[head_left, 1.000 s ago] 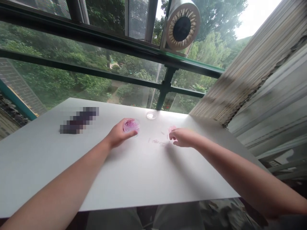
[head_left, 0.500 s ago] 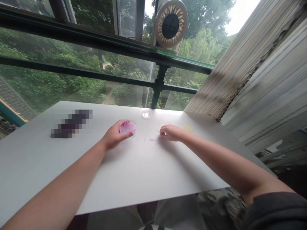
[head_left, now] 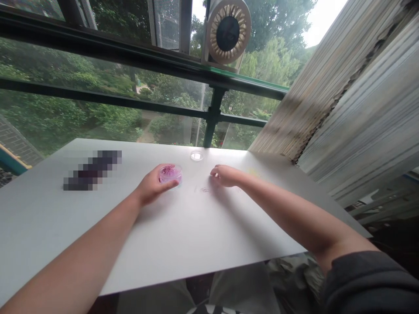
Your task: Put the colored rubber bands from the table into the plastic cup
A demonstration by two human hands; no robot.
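My left hand (head_left: pixel 153 185) is closed round the side of a clear round container (head_left: pixel 176 172), with the thumb along its near rim. Inside lies a tangle of thin pink-purple loops (head_left: pixel 168 171) that look like small rubber bands. To the right, my right hand (head_left: pixel 223 175) hovers low over the table, its fingers bent together in a pinch. Whatever is between the fingertips is too small to make out. Below and left of it, a few thin purplish loops (head_left: pixel 204 189) lie scattered on the tabletop.
A clear round lid (head_left: pixel 197 156) lies near the back edge of the white table (head_left: pixel 183 244). Pale yellow bits (head_left: pixel 253 173) sit beyond my right forearm. A dark blurred-out object (head_left: pixel 93 171) is at the left. Windows and a curtain (head_left: pixel 294 96) border the table.
My right hand has risen slightly and shifted left toward the container, away from the loops. My left hand keeps its hold on the container. The whole view has shifted a little.
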